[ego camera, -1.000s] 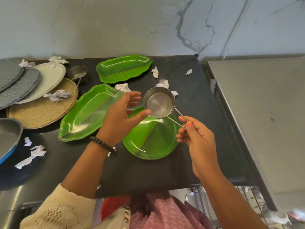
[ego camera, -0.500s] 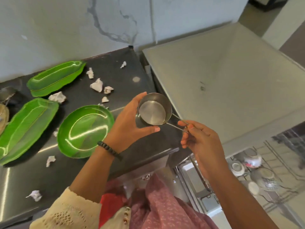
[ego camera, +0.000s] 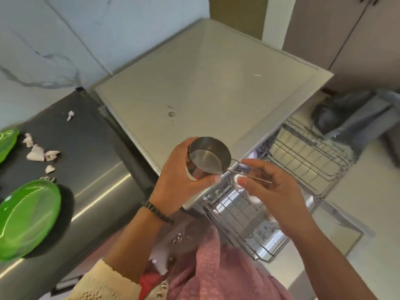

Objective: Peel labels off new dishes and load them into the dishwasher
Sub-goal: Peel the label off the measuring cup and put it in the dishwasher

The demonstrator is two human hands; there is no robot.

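Observation:
A small steel measuring cup (ego camera: 208, 154) with a thin wire handle is held in both hands at mid-frame. My left hand (ego camera: 179, 180) wraps the cup's body from the left, thumb under its rim. My right hand (ego camera: 272, 191) pinches the wire handle (ego camera: 249, 173) between thumb and fingers. Below and right of the cup, the dishwasher's wire rack (ego camera: 303, 161) is pulled out, with a few white dishes partly hidden under my right hand. A round green plate (ego camera: 26, 219) lies on the dark counter at the left edge.
The pale dishwasher top (ego camera: 205, 87) fills the middle of the view. Torn white label scraps (ego camera: 36, 153) lie scattered on the dark counter (ego camera: 91, 135). A second green dish (ego camera: 6, 141) shows at the far left edge. A grey cloth heap (ego camera: 346, 113) sits beyond the rack.
The view has swung right, from the counter with the green plates to the open dishwasher rack. Both hands have carried the cup rightward, over the rack's edge, keeping the same grip.

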